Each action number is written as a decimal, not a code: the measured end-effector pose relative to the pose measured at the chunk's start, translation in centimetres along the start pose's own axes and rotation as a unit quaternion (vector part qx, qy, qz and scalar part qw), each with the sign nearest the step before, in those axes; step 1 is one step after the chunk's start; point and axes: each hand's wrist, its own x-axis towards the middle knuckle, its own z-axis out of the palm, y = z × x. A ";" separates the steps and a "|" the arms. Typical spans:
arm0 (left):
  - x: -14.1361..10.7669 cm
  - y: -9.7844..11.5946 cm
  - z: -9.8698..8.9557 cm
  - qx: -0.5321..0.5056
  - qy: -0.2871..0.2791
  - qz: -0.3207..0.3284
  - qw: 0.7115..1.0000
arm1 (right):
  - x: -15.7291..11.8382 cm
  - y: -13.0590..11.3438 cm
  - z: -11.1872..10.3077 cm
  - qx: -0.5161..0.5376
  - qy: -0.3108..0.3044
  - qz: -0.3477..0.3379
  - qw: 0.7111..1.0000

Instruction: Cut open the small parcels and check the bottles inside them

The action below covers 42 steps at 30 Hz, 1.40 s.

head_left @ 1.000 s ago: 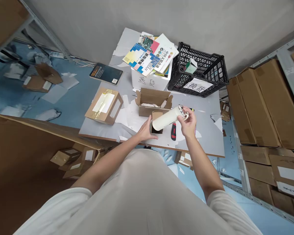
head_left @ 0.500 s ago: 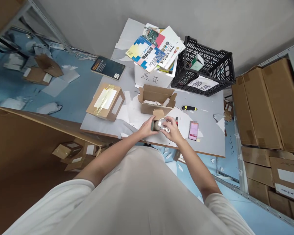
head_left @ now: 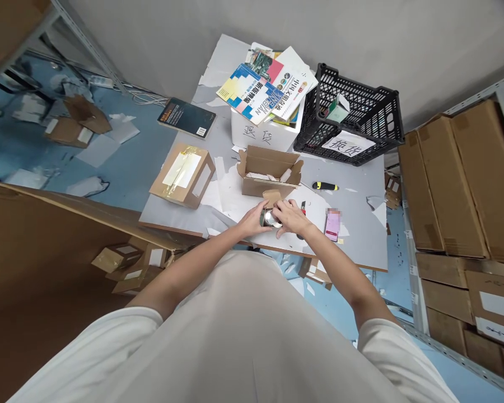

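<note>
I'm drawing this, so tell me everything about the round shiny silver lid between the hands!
The round silver lid is shiny and metal-looking. It faces up at the mouth of a small brown cardboard box. The right hand partly covers it, seemingly touching; the left hand holds the box. What's underneath is hidden.

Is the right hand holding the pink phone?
No, the right hand is at the shiny round lid, and the pink phone lies on the table.

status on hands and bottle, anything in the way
Left hand holding small box, right hand at bottle. Bottle in box, silver lid up. Cutter partly hidden by right hand, seemingly not in the way.
</note>
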 end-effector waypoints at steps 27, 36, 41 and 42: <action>-0.8 -0.6 0.6 0.115 -0.015 0.057 0.992 | -1.8 -0.6 -0.6 0.124 0.036 0.055 0.990; -1.4 -0.9 0.3 0.191 -0.040 0.094 0.976 | -2.5 -0.6 4.5 0.469 0.228 0.213 0.826; -1.6 -1.4 0.1 0.175 -0.071 0.063 0.980 | -0.2 -0.1 5.5 0.589 0.274 0.221 0.727; -1.6 -1.6 0.1 0.161 -0.062 0.055 0.983 | -0.1 0.1 5.4 0.607 0.269 0.196 0.721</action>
